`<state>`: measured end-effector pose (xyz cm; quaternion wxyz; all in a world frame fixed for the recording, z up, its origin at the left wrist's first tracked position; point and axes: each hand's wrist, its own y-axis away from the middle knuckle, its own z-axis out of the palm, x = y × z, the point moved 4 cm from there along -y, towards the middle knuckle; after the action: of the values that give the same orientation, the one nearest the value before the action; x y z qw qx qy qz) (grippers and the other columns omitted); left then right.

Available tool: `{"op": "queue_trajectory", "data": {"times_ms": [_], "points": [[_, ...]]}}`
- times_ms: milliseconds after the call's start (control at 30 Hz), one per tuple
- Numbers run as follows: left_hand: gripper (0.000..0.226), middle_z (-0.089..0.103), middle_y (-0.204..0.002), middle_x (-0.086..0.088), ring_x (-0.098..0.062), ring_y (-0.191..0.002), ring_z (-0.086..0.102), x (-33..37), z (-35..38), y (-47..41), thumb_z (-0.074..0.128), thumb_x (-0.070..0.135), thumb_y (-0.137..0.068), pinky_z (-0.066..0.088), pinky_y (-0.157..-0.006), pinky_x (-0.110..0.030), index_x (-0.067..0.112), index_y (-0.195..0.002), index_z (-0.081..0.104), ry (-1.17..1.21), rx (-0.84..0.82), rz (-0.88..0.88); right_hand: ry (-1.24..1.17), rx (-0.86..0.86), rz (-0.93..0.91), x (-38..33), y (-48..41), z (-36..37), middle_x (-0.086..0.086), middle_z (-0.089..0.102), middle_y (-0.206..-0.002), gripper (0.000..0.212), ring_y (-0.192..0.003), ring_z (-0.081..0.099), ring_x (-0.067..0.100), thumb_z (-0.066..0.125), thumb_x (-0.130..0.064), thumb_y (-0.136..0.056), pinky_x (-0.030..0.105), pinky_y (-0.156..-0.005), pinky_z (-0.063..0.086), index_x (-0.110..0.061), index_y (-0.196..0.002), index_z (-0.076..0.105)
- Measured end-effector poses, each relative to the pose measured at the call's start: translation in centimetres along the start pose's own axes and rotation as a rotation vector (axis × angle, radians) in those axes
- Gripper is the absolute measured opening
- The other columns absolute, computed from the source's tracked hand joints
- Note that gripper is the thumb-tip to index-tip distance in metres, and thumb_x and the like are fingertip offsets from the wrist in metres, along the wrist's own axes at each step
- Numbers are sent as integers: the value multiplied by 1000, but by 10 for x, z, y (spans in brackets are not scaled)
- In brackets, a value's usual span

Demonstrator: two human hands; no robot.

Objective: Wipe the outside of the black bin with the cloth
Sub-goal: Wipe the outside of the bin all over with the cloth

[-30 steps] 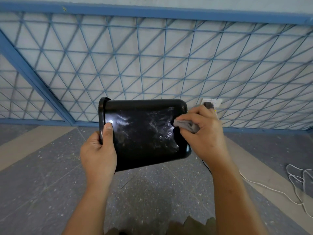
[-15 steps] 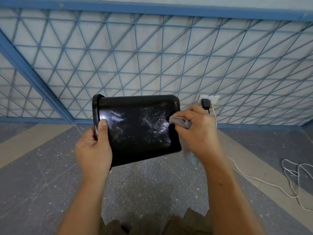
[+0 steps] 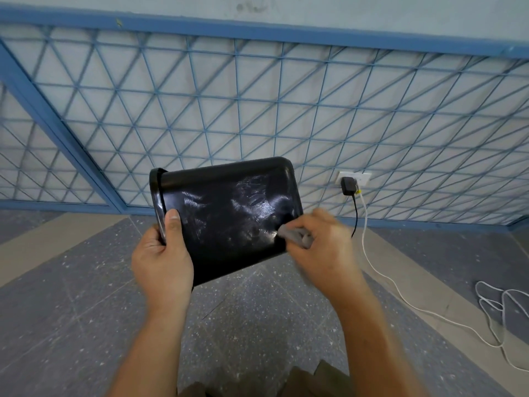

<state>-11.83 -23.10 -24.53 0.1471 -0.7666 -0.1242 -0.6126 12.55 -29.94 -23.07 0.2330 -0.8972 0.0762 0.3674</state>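
Speckled floor (image 3: 71,296) below: black bin (image 3: 229,213) hangs sideways in mid-air, left grip (image 3: 163,259) curled round its rim, right grip (image 3: 320,250) pinching the bunched cloth (image 3: 296,234) against its side near the base; judged risk: hard rubbing levers the glossy bin from that single hold, dropping it.

Behind: grille (image 3: 257,110) spans the whole back, no way through.
Above: open air over the bin (image 3: 229,213), in front of the grille.
Left: left hand (image 3: 163,262) grips the rim; beyond it, open air over the floor (image 3: 71,282).
Right: right hand (image 3: 320,253) pinches the cloth (image 3: 294,234) against the bin's lower right corner, filling that side.
Far right: plug (image 3: 347,186) on the wall, black cable (image 3: 355,213) and white cable (image 3: 386,279) hanging beside the right hand.
Below: bin is held off the floor, open air between the forearms.
Floor, right: white cable trails and loops there.
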Motion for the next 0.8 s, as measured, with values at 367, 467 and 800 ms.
{"op": "queue_trajectory", "data": {"times_ms": [367, 467, 800], "points": [[47, 72, -84, -8, -27, -79, 69, -5, -1, 0, 51, 58, -105, 57, -74, -51, 19, -84, 68, 40, 35, -62, -33, -126, -56, -23, 10, 29, -13, 57, -93, 7, -80, 60, 0, 77, -16, -90, 13, -66, 49, -18, -93, 71], [41, 70, -83, 5, -15, -79, 67, 0, 4, 3, 48, 53, -108, 53, -70, -39, 28, -80, 64, 21, 28, -64, -12, -211, -154, -38, 10, 45, -11, 55, -93, 10, -78, 57, 3, 76, -14, -87, 14, -67, 47, -16, -94, 70], [56, 65, -81, -12, -26, -73, 60, -3, 12, 6, 41, 61, -107, 48, -66, -46, 14, -85, 61, -26, -27, -16, 95, -174, -136, -40, 6, 42, -11, 50, -94, 12, -74, 56, 8, 72, -18, -88, 30, -63, 55, -20, -93, 61]]}}
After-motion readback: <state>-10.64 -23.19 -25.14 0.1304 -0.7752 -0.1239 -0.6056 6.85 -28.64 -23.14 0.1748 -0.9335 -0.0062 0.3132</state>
